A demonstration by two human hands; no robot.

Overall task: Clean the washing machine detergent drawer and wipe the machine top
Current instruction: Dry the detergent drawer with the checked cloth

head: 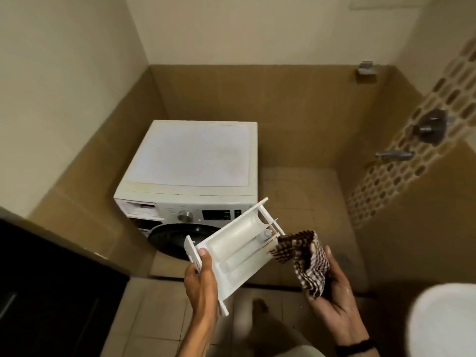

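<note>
Washer [190,173] stands in the tiled corner, its top bare and its drawer slot open at the front's left edge. Drawer [237,253] is out of the machine, held in the air in front of the door, compartments facing up, its long axis running from lower left up to upper right. Left hand [202,282] grips the drawer's front-panel end, thumb pressed on the rim and fingers wrapped beneath. Cloth [304,258], checked brown and white, lies draped over the right hand [334,297], whose fingers are loosely cupped under it rather than pinching. One corner of the cloth touches the drawer's far end, just right of the siphon cap. The right hand is thus the nearer to the compartments; wiping would likely run down the long axis toward the left hand
</note>
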